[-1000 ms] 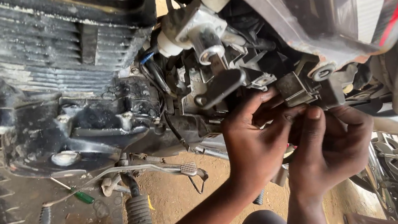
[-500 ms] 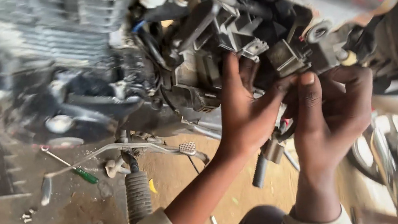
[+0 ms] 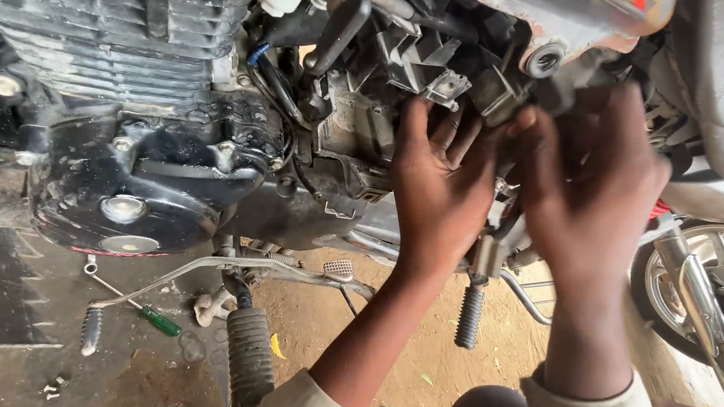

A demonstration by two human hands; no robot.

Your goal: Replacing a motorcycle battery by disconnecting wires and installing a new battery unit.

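A ribbed footpeg (image 3: 250,357) and green-handled screwdriver (image 3: 155,319) were seen nearest, on the dirt ground (image 3: 324,346). Beyond, the left hand (image 3: 439,189) and blurred right hand (image 3: 594,180) were pressed, fingers spread, against the grey engine parts (image 3: 419,68), apparently gripping nothing; the black crankcase (image 3: 147,179) lay leftward.

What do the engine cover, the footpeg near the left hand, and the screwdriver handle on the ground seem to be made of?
Engine cover: likely cast metal painted glossy black; it shows highlights and bolts.
Footpeg: probably black rubber over metal, judging by its ribbed, matte surface.
Screwdriver handle: seemingly green plastic, smooth and brightly coloured, with a thin bare metal shaft.
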